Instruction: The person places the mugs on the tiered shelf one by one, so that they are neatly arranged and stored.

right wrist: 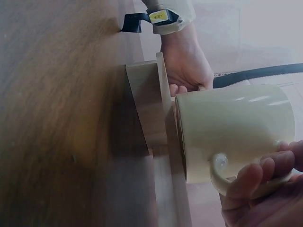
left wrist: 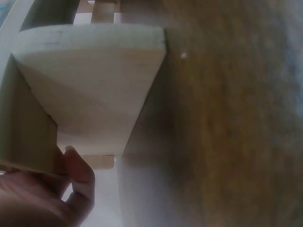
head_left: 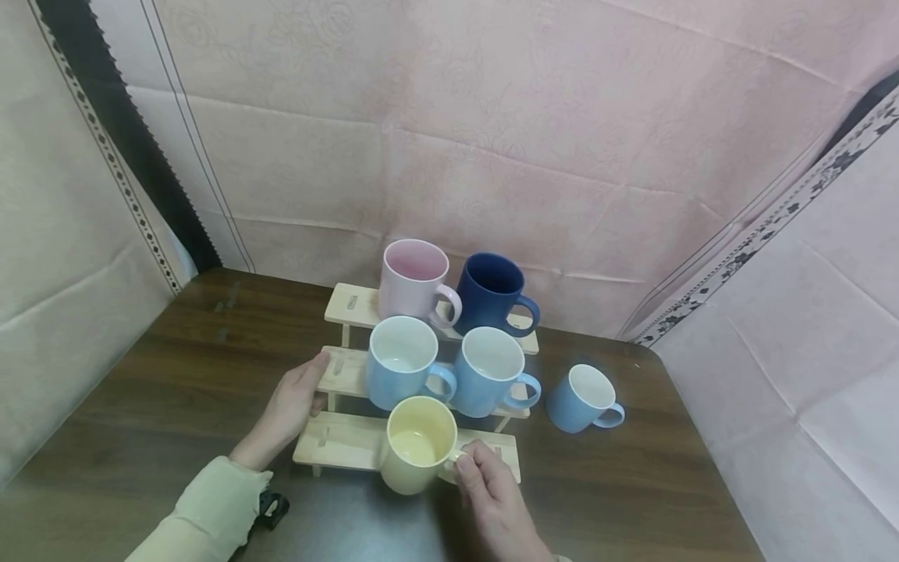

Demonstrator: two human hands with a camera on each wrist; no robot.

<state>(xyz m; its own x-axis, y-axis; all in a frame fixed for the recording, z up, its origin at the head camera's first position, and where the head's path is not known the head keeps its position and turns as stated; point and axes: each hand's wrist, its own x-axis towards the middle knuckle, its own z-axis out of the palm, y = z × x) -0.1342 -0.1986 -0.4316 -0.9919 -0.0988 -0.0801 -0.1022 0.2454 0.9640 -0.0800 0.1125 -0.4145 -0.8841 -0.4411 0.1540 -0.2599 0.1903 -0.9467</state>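
A pale yellow mug point(head_left: 417, 443) point(right wrist: 232, 127) stands at the front of the lowest step of a three-step wooden stand point(head_left: 337, 441) point(left wrist: 90, 80) point(right wrist: 147, 104). My right hand point(head_left: 467, 467) point(right wrist: 255, 184) pinches the mug's handle from the right. At the stand's left end, my left hand point(head_left: 309, 386) point(left wrist: 52, 189) point(right wrist: 187, 66) grips the middle step, thumb on top. Two light blue mugs point(head_left: 402, 363) point(head_left: 492, 371) fill the middle step. A pink mug point(head_left: 413, 279) and a navy mug point(head_left: 492, 293) stand on the top step.
A third light blue mug point(head_left: 583, 398) stands on the dark wooden table point(head_left: 175, 390) to the right of the stand. Pink cloth hangs close behind the stand and along both sides. The table's front edge is near my arms.
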